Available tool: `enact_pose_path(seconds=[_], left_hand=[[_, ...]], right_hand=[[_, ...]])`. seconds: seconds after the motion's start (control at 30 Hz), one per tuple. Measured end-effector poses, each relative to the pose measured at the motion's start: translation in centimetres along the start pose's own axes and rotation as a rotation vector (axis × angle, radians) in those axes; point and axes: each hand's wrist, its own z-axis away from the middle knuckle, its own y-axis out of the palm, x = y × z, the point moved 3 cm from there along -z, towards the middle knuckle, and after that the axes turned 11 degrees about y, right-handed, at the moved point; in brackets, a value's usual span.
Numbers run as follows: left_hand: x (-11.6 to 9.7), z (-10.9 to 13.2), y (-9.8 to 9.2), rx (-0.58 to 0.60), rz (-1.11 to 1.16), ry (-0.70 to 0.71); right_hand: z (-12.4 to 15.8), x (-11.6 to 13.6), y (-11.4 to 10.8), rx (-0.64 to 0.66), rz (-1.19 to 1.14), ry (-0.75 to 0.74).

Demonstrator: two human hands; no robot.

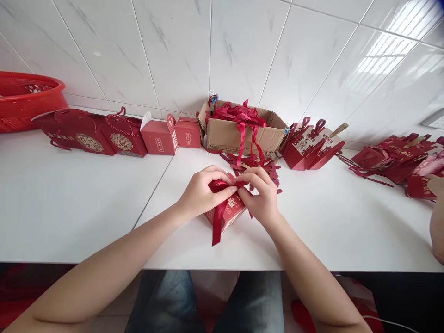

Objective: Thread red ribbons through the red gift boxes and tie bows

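Note:
A small red gift box [233, 207] with pale printed characters stands on the white table before me. Over its top runs a dark red satin ribbon [218, 222], one tail hanging down the near side past the box's lower edge. My left hand [206, 190] pinches the ribbon from the left, thumb and fingers meeting above the box. From the right, my right hand [260, 192] grips the ribbon at the same spot, its fingertips almost touching the left ones. Where the ribbon crosses between the fingers is partly hidden.
Behind the box, a cardboard carton [239, 135] overflows with red ribbons; flat red strips [268, 169] lie before it. Red boxes [161, 136] line the wall at left beside a red basket [27, 104]. Bag-shaped boxes [310, 145] stand right. Another person's hand [435, 185] is at far right.

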Motion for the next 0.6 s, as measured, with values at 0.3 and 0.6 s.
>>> enact_pose_path(seconds=[0.3, 0.6], left_hand=[[0.1, 0.0, 0.1, 0.008, -0.014, 0.013], [0.9, -0.2, 0.3, 0.031, 0.02, -0.035]], right_hand=[[0.1, -0.5, -0.5, -0.056, 0.041, 0.121], [0.4, -1.3, -0.2, -0.013, -0.005, 0.245]])
